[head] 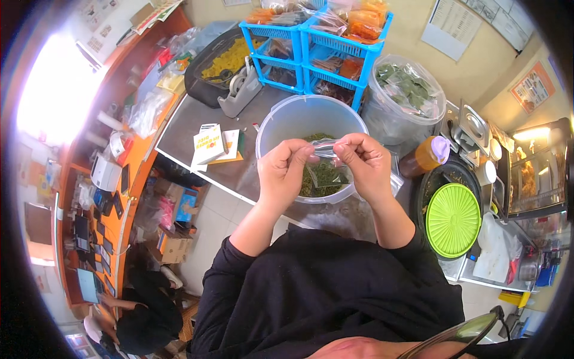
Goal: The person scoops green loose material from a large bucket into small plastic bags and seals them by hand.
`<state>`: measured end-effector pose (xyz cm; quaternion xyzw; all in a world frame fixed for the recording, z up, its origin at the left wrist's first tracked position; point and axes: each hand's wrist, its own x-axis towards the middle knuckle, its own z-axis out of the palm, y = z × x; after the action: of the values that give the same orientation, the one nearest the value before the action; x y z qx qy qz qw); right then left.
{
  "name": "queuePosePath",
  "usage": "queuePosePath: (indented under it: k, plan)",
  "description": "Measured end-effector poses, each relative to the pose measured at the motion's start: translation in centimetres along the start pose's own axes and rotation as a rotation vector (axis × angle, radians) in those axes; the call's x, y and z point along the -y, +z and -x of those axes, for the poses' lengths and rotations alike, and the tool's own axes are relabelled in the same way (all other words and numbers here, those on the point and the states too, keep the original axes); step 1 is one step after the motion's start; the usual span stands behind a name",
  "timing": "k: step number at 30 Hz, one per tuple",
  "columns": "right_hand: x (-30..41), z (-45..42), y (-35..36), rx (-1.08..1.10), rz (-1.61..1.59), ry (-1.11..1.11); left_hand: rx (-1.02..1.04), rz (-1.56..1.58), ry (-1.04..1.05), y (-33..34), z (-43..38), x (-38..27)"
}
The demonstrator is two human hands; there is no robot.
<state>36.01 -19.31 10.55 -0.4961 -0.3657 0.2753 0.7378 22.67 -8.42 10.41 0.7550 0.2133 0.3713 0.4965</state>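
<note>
Between my two hands is a small clear plastic bag [329, 176] with green dried herbs showing in its lower part. My left hand [284, 168] pinches one top corner between thumb and fingers. At the opposite corner my right hand [365, 164] has the same kind of pinch. The bag's upper edge is bunched between them. Directly below stands a large translucent plastic tub [287, 110]. Chopped green herbs [320, 137] lie in it, partly hidden by my hands and the bag.
Behind the tub rises a blue plastic basket rack [309, 67] of packed bags. A clear bucket [381, 121] of leaf packets, a lilac-capped bottle [412, 159] and a green lid [453, 220] are right. Left lie a tape dispenser [240, 92] and cards [210, 146]. A person [148, 321] sits lower left.
</note>
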Motion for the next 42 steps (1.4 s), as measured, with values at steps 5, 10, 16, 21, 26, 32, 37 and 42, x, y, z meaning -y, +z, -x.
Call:
queuePosePath:
  k: [5,10,16,21,26,32,37,42]
  plan:
    - [0.5,0.4,-0.2,0.039,0.101,0.041,-0.029,0.235,-0.001,1.2,0.3,-0.4]
    - [0.9,0.9,-0.6,0.070,0.223,0.029,-0.050,0.015,0.131,1.5,1.0,-0.3]
    - [1.4,1.3,-0.4,0.098,0.256,-0.032,-0.024,-0.003,0.148,2.5,1.4,-0.9]
    - [2.1,1.5,-2.5,0.114,0.420,0.075,-0.008,0.302,0.134,3.2,1.1,-0.7]
    - [3.8,0.8,-4.5,-0.017,0.443,-0.082,0.010,0.122,0.125,2.9,0.0,0.4]
    - [3.5,-1.8,-9.1,-0.471,0.709,-0.524,-0.011,-0.180,-0.098,2.1,0.7,-0.4]
    - [-4.5,3.5,-13.7,-0.108,1.310,0.018,0.017,-0.459,-0.015,1.8,1.6,0.6]
    - [-16.5,10.7,-18.3,-0.249,1.710,0.353,-0.040,-0.252,-0.189,0.8,1.8,0.3]
